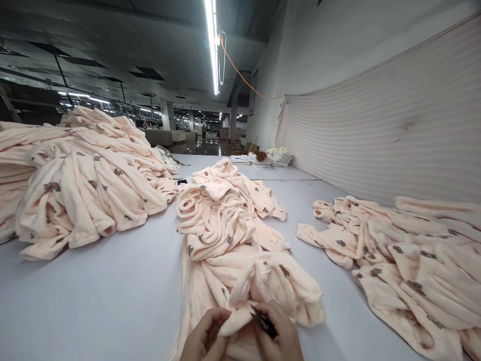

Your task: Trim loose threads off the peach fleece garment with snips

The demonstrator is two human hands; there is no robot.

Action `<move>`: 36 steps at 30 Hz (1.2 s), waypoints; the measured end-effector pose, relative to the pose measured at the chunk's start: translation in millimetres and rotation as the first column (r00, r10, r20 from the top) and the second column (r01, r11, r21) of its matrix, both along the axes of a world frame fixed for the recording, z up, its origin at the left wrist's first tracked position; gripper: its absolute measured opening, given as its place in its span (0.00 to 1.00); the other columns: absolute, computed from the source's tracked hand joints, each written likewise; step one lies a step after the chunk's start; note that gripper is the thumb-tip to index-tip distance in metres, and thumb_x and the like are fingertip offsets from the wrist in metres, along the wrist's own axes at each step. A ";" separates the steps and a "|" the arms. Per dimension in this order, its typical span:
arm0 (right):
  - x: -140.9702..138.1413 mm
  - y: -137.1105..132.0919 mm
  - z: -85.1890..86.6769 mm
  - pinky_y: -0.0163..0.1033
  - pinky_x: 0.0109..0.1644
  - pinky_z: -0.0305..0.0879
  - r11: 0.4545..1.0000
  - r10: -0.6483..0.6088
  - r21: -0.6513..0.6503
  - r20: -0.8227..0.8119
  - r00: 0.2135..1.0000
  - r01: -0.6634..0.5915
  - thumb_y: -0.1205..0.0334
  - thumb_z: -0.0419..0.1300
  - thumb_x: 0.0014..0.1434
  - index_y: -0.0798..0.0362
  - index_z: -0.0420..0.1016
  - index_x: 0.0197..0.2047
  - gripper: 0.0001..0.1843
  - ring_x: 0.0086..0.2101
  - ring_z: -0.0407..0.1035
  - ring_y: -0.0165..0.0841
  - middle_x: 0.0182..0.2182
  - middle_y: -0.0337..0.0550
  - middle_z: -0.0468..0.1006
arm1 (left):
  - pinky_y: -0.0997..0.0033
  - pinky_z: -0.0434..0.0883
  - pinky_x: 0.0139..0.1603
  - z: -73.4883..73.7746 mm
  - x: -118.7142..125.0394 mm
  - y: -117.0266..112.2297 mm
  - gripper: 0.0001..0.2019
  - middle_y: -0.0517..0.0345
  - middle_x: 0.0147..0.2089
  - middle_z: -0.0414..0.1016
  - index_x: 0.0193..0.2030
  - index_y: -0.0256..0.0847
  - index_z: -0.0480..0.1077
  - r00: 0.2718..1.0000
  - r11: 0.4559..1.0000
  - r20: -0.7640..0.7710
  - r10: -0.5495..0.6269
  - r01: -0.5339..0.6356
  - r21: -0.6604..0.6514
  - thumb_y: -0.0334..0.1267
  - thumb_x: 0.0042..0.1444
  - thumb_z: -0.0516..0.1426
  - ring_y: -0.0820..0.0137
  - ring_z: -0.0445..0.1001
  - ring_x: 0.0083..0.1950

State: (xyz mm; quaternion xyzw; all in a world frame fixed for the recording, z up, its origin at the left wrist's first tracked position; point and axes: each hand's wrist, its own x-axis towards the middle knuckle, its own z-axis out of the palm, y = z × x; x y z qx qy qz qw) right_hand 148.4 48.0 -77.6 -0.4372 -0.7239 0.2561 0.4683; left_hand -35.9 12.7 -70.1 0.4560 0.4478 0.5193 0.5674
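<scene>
At the bottom edge, the left hand is closed on a fold of peach cloth, fingers curled under and thumb on top, pinching the edge up off the table so it stands clear. The right hand is closed around a small dark tool, probably thread snips, though it is too small and shadowed to be sure; its tip sits right at the fold the left hand presents. The two hands are nearly touching, with the cloth bridging them, which keeps the bit being worked on taut and steady.

That cloth belongs to the middle pile, a long heap running away from the hands up the centre of the white table. To the right lies a flatter spread of the same printed pieces, laid loosely against each other, well apart from the middle heap. To the left stands a taller stack, pieces draped over one another.

Farther up the table are small stacks of folded white goods near the striped sheet hung along the wall. Overhead a strip light runs down the hall.
</scene>
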 end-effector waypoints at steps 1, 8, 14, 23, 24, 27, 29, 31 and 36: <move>-1.1 3.7 6.7 0.34 0.38 0.64 1.000 -0.014 -0.012 -0.020 1.000 0.014 0.69 0.53 0.53 0.47 0.74 0.39 0.13 0.34 0.71 0.34 0.32 0.38 0.76 | 0.69 0.66 0.44 0.7 -3.1 4.7 0.12 0.56 0.37 0.75 0.38 0.40 0.72 0.996 0.995 0.010 -0.087 0.087 -0.056 0.44 0.51 0.59 0.64 0.71 0.42; 4.8 8.5 26.9 0.35 0.36 0.65 0.984 -0.010 -0.177 0.044 0.999 0.018 0.61 0.58 0.56 0.48 0.74 0.36 0.05 0.31 0.72 0.35 0.30 0.37 0.78 | 0.70 0.65 0.38 17.7 -11.1 24.1 0.05 0.53 0.29 0.77 0.32 0.33 0.76 0.884 0.919 0.450 -0.123 0.273 -0.286 0.30 0.46 0.60 0.67 0.73 0.33; 11.2 0.1 25.2 0.35 0.41 0.69 0.996 0.083 -0.034 0.140 0.987 -0.079 0.59 0.59 0.58 0.45 0.75 0.48 0.14 0.39 0.74 0.35 0.39 0.40 0.79 | 0.71 0.65 0.39 33.0 -9.1 26.8 0.06 0.50 0.30 0.78 0.33 0.30 0.76 0.854 0.901 0.500 -0.143 0.321 -0.292 0.26 0.48 0.58 0.69 0.73 0.33; 14.6 5.7 30.2 0.35 0.42 0.69 0.993 0.085 -0.093 0.120 0.989 -0.074 0.59 0.55 0.62 0.46 0.76 0.45 0.11 0.39 0.74 0.34 0.37 0.40 0.80 | 0.64 0.65 0.50 69.7 -7.6 31.4 0.14 0.48 0.38 0.80 0.43 0.34 0.78 0.895 0.881 0.277 -0.351 0.415 -0.226 0.29 0.46 0.62 0.62 0.75 0.43; 15.4 3.6 32.1 0.35 0.42 0.69 0.994 0.088 -0.080 0.134 0.987 -0.077 0.59 0.55 0.62 0.46 0.76 0.45 0.11 0.39 0.73 0.34 0.37 0.40 0.79 | 0.63 0.65 0.52 70.3 -7.4 33.8 0.15 0.47 0.40 0.80 0.44 0.34 0.77 0.879 0.871 0.283 -0.384 0.447 -0.205 0.29 0.47 0.61 0.61 0.75 0.44; 15.3 -1.7 40.3 0.36 0.41 0.68 0.996 0.085 -0.005 0.244 0.966 -0.086 0.61 0.58 0.58 0.46 0.74 0.48 0.13 0.38 0.73 0.35 0.39 0.40 0.79 | 0.60 0.63 0.55 70.7 -5.7 40.3 0.17 0.45 0.43 0.79 0.48 0.33 0.75 0.827 0.839 0.323 -0.459 0.524 -0.149 0.27 0.50 0.59 0.59 0.74 0.48; 15.7 -2.8 46.4 0.37 0.39 0.68 0.998 0.056 0.009 0.298 0.953 -0.061 0.62 0.57 0.58 0.46 0.75 0.45 0.12 0.37 0.73 0.36 0.37 0.41 0.79 | 0.63 0.65 0.51 71.2 -2.8 43.4 0.17 0.46 0.42 0.80 0.48 0.33 0.75 0.819 0.829 0.330 -0.470 0.538 -0.154 0.28 0.50 0.60 0.62 0.75 0.46; 17.9 -3.5 49.4 0.38 0.41 0.68 0.999 0.023 -0.037 0.246 0.969 -0.014 0.59 0.55 0.61 0.46 0.76 0.42 0.10 0.38 0.73 0.37 0.37 0.42 0.79 | 0.66 0.67 0.46 70.5 1.0 46.2 0.17 0.47 0.40 0.80 0.47 0.34 0.75 0.845 0.840 0.291 -0.448 0.510 -0.187 0.30 0.48 0.62 0.67 0.75 0.39; 13.3 -20.1 19.1 0.37 0.39 0.71 0.975 0.019 -0.217 -0.140 0.990 -0.049 0.45 0.53 0.60 0.48 0.74 0.41 0.18 0.36 0.75 0.38 0.34 0.42 0.80 | 0.71 0.66 0.37 60.3 7.4 57.8 0.13 0.54 0.32 0.78 0.37 0.33 0.77 0.905 0.885 0.224 -0.361 0.408 -0.224 0.32 0.42 0.66 0.71 0.73 0.32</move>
